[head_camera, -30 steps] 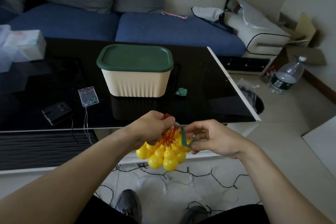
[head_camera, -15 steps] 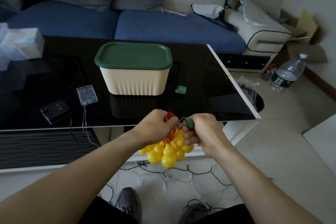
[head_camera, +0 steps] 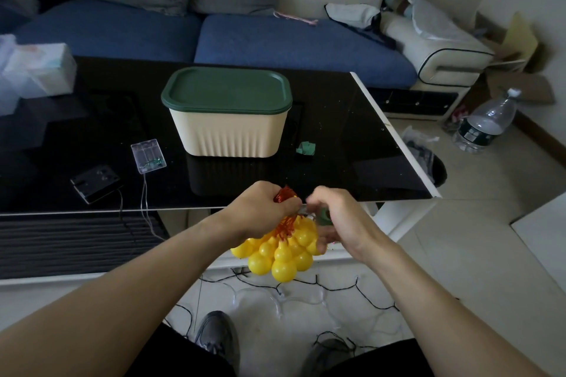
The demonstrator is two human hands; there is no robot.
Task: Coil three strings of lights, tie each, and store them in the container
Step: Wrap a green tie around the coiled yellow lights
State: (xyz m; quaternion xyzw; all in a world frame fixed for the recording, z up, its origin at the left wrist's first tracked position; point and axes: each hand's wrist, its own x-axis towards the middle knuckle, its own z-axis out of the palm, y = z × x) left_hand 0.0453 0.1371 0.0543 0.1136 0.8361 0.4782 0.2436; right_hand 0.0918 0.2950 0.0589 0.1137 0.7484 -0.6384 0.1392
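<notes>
While the left hand [head_camera: 260, 208] grips the red wire coil [head_camera: 283, 194] above a bunch of yellow bulbs [head_camera: 281, 254], the right hand [head_camera: 337, 217] pinches a green tie [head_camera: 324, 215] against it — both held just off the near edge of the black table [head_camera: 352, 144]. Behind them the cream container [head_camera: 229, 131] sits with its green lid [head_camera: 226, 90] on. 2 battery boxes [head_camera: 148, 156] lie to its left, and a dark string of lights [head_camera: 306, 288] sprawls over the floor.
</notes>
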